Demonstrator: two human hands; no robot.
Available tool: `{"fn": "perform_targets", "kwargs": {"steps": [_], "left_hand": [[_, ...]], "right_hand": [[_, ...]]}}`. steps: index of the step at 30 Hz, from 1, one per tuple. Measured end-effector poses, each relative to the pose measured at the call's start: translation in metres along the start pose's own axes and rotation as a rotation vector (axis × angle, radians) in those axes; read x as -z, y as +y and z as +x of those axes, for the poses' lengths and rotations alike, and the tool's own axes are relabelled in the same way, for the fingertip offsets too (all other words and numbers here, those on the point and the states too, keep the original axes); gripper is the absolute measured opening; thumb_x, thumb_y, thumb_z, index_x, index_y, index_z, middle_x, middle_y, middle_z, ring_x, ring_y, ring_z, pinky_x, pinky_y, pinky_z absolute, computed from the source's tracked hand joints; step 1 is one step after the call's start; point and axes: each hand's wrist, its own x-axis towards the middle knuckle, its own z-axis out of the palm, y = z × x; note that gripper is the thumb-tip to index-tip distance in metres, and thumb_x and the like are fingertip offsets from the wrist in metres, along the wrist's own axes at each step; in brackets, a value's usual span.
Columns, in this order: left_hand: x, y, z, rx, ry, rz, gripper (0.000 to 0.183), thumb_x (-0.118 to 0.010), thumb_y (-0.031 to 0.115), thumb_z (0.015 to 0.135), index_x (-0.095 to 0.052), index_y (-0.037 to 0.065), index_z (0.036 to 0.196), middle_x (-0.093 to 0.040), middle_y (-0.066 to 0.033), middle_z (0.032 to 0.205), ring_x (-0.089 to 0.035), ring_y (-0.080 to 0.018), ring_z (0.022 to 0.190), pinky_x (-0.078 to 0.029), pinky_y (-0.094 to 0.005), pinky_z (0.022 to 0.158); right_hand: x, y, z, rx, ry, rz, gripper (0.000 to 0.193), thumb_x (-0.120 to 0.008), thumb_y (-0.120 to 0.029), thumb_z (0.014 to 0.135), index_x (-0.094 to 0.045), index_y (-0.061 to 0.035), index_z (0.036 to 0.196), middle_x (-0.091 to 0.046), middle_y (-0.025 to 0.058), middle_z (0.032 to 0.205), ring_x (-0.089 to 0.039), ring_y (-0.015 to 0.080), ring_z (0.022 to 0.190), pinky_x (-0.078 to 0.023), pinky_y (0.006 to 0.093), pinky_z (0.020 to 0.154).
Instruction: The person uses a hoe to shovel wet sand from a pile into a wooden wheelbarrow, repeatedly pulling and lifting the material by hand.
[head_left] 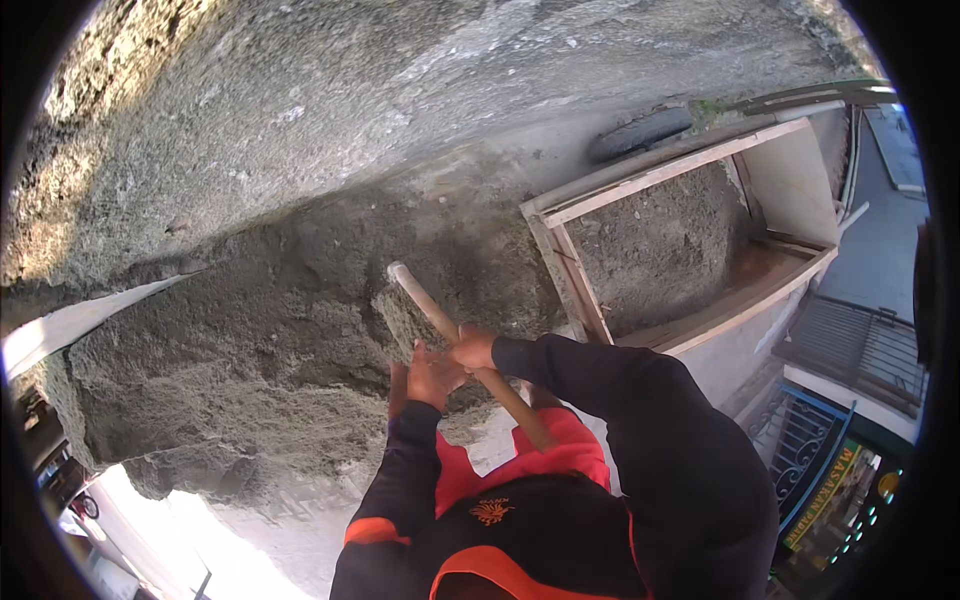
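Observation:
A hoe with a long wooden handle [518,410] slants across the middle, its far end with a pale top [400,272] down at the damp grey sand or mortar [250,330]. Its blade is smeared with the same grey stuff and partly buried. My right hand [474,348] is wrapped round the handle at mid-length. Close beside it on the left is my left hand [434,376], palm toward the handle, with a thumb or finger stretched up and apart. Some of its fingers are hidden by the right hand and handle.
A wooden-framed box [690,180] at the right holds more grey material [660,250]. Behind it lies a dark tyre-like piece [640,132] by a rough concrete wall [380,90]. A pale board edge [100,320] sticks out at left. A metal gate [800,440] stands at lower right.

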Motion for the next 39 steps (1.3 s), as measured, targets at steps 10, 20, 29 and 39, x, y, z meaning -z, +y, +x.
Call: {"fn": "perform_targets", "kwargs": {"steps": [10,20,29,39], "left_hand": [[-0.282,-0.095,0.005,0.01,-0.265,-0.555,0.063,-0.053,0.05,0.091,-0.033,0.003,0.127,-0.046,-0.0156,0.114,-0.047,-0.0346,0.108,-0.037,-0.0549,0.1],[-0.495,-0.232,-0.082,0.336,-0.794,-0.388,0.043,-0.065,0.041,0.088,-0.048,0.009,0.11,-0.054,-0.011,0.121,-0.042,-0.0299,0.128,-0.026,-0.0496,0.112],[-0.24,-0.138,-0.027,0.067,-0.203,0.045,0.054,-0.063,0.055,0.083,-0.049,0.009,0.107,-0.059,-0.0107,0.103,-0.057,-0.0251,0.101,-0.041,-0.0461,0.095],[-0.085,-0.112,0.019,0.083,-0.157,0.31,0.059,-0.067,0.045,0.084,-0.044,0.005,0.12,-0.06,-0.0082,0.104,-0.062,-0.0246,0.096,-0.05,-0.0439,0.082]], "right_hand": [[0.264,0.176,-0.311,0.302,0.049,-0.56,0.044,-0.064,-0.027,0.078,-0.049,-0.0053,0.113,-0.062,0.0223,0.083,-0.062,0.04,0.077,-0.046,0.0483,0.068],[0.398,0.368,-0.48,0.055,0.926,-1.046,0.03,-0.07,-0.019,0.068,-0.054,-0.0094,0.091,-0.064,0.0125,0.078,-0.064,0.0351,0.077,-0.049,0.0487,0.07],[0.135,0.282,-0.28,0.242,0.257,-0.135,0.043,-0.072,-0.031,0.077,-0.051,-0.0026,0.101,-0.063,0.0233,0.086,-0.061,0.0433,0.087,-0.047,0.0487,0.075],[0.032,0.123,0.096,-0.027,0.272,0.591,0.02,-0.068,-0.012,0.084,-0.058,0.0023,0.094,-0.055,0.006,0.062,-0.053,0.0141,0.046,-0.041,0.0315,0.039]]}}
